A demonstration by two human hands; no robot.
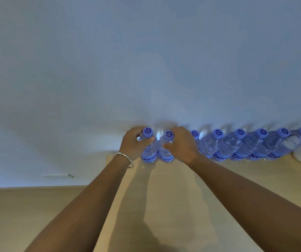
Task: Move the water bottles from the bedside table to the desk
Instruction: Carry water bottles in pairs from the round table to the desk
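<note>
1. Both arms reached over the counter (173, 197).
2. Left grip (134, 142) held the end bottle (148, 148) by its neck.
3. Right grip (181, 144) held the next bottle (166, 151), beside the bottle row (240, 146).

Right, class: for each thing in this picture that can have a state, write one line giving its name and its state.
Left hand: grips the end bottle near its neck.
Right hand: grips the second bottle near its neck.
End bottle: upright, capped, at the row's left end.
Second bottle: upright, capped, beside the end bottle.
Other bottles: six, capped, lined along the wall, untouched.
Bracelet: on the left wrist.
</note>
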